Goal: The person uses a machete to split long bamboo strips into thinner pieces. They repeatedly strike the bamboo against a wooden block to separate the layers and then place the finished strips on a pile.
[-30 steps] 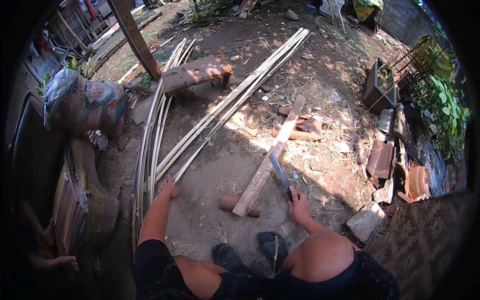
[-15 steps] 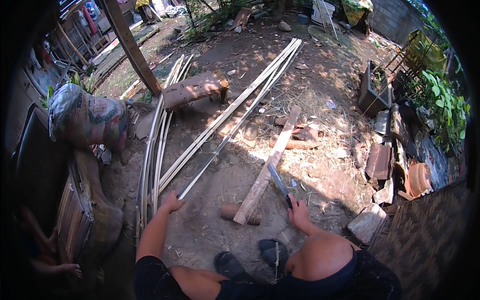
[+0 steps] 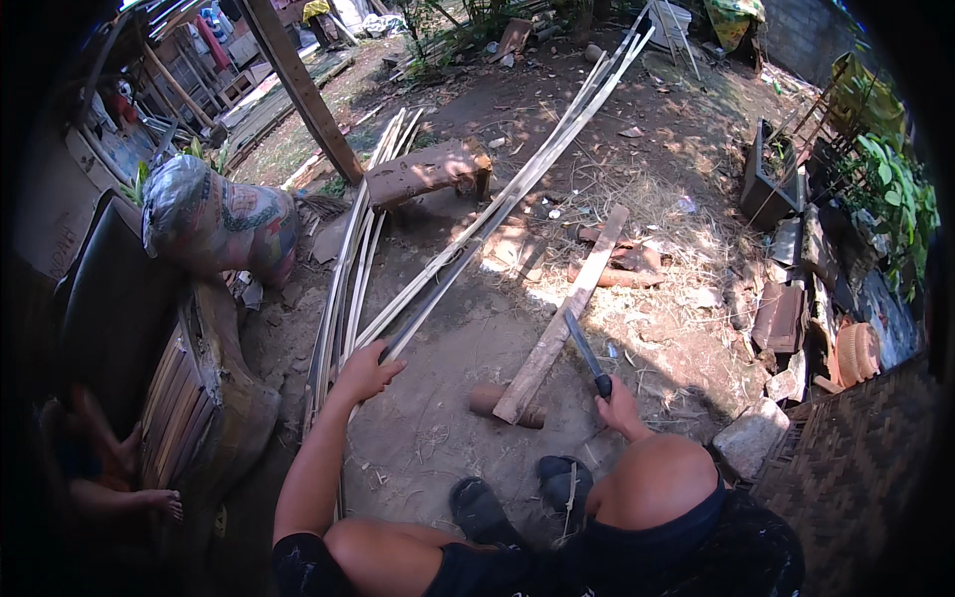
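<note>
a dark rectangular planter box (image 3: 764, 177) stands at the right edge of the yard, its inside in shadow, so what it holds cannot be told. a bulging patterned sack (image 3: 214, 221) rests on the left against a dark panel, its contents hidden.

the person's left hand (image 3: 365, 370) has its fingers curled around the near end of a long bamboo strip (image 3: 468, 254), which runs away up the bare dirt toward the top of the view with several more strips beside it. the right hand (image 3: 619, 406) is clamped on the dark handle of a machete (image 3: 585, 350), blade pointing up and to the left, just beside a wooden plank (image 3: 564, 320) that lies propped on a short round log (image 3: 489, 400). a bundle of split bamboo (image 3: 343, 289) lies left of the hand, and a low wooden bench (image 3: 428, 171) sits across its far end. a stone (image 3: 748, 438) and stacked roof tiles (image 3: 781, 316) crowd the right side.

compared with half a second ago, the left hand has closed on the strip rather than resting open on the ground, and the machete has hardly moved.
</note>
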The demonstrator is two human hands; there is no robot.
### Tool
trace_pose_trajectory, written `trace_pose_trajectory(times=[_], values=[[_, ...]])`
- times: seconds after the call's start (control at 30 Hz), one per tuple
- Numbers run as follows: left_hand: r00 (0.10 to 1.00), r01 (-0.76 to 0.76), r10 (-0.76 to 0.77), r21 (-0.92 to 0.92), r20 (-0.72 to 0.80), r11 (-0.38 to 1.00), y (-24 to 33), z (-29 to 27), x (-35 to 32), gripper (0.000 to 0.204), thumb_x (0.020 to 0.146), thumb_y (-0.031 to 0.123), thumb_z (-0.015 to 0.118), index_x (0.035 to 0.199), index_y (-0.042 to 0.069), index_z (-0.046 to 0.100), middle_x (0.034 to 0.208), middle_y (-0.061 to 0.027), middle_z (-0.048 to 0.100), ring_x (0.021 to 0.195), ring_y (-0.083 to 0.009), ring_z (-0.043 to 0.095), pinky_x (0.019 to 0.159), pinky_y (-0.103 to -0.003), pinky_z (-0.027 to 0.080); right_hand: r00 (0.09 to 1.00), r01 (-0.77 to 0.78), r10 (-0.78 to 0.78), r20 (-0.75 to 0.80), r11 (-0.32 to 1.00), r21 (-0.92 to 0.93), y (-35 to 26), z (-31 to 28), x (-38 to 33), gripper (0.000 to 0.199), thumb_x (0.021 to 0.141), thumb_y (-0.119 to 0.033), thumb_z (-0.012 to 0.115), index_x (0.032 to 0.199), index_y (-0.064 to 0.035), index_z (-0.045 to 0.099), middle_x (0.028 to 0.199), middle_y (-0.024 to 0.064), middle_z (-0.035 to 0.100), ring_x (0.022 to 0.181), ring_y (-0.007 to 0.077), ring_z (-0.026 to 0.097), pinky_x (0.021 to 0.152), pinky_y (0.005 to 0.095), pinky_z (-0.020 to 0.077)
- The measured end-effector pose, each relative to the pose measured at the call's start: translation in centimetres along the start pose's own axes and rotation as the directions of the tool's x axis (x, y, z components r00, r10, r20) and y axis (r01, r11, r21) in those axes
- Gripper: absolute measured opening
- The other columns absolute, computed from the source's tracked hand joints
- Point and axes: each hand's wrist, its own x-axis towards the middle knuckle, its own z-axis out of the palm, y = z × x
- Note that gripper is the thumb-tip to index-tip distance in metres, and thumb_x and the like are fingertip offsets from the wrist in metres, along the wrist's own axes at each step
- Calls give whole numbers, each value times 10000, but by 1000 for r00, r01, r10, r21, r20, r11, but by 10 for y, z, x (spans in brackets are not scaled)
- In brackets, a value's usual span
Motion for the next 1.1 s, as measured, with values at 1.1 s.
trace_pose_trajectory(times=[1.1], values=[[981,80,-69,-56,182,995,-54,91,-23,441,922,405,659,1104,4,642,890,-238,677,879,-402,660,767,-462,497,809,537,-529,257,843,44,-135,-47,35,410,985,-369,553,1312,-121,543,984,210,676,825,411,664,710,472,527]])
